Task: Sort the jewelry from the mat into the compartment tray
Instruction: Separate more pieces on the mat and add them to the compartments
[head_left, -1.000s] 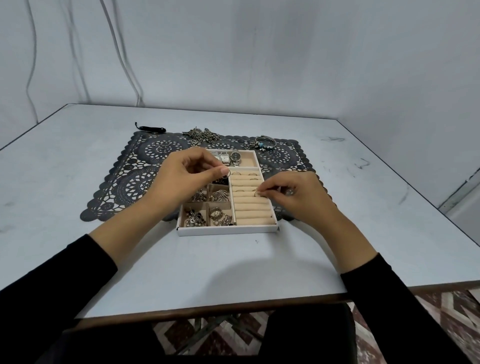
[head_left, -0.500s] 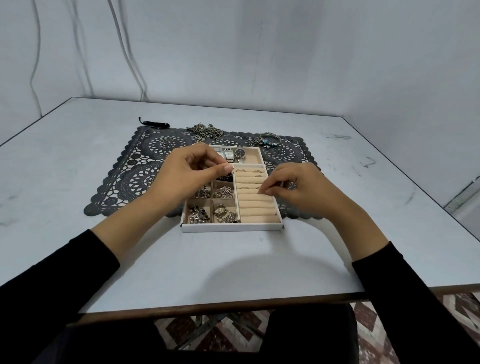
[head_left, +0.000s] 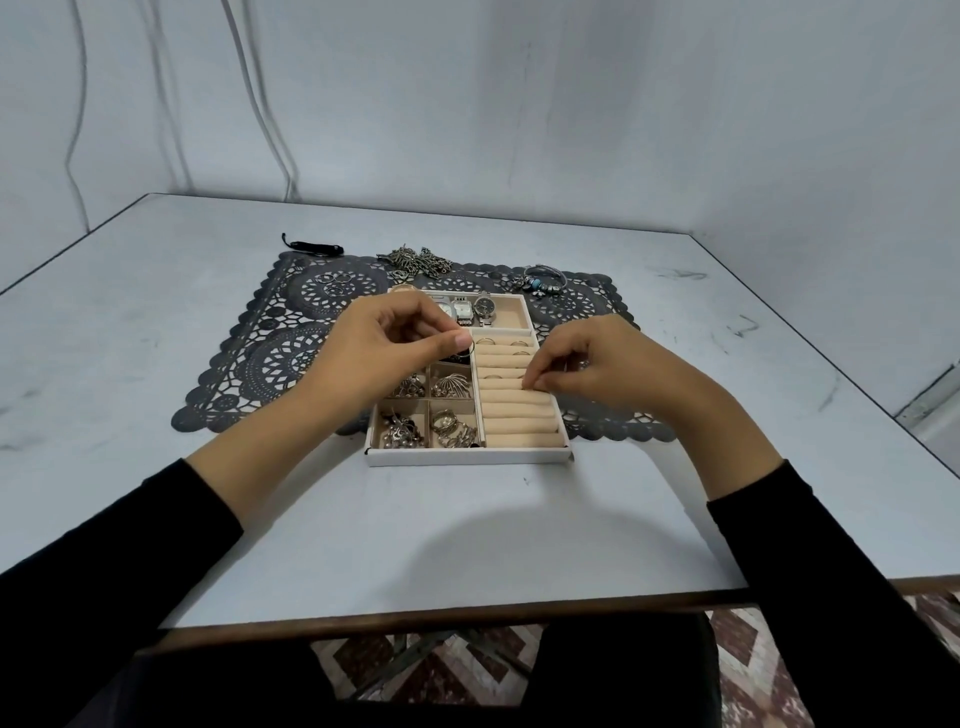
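On the surface (head_left: 467, 545) lies the mat (head_left: 270, 364), with the compartment tray (head_left: 467, 458) on its near-centre part and the tray front past the mat's near edge. In the tray: watches (head_left: 470, 310) at 12 o'clock, ring rolls (head_left: 519, 415) 3 to 5, small filled cells (head_left: 452, 428) 7 to 9. From the tray: chains (head_left: 415, 260) at 11-12 on the mat's far edge, bracelet (head_left: 543, 278) at 1, loose rings (head_left: 335, 280) at 10, strap (head_left: 314, 248) behind them, off the mat.

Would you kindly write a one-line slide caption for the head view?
Left hand pinches a ring above the compartment tray; right hand touches the ring rolls.
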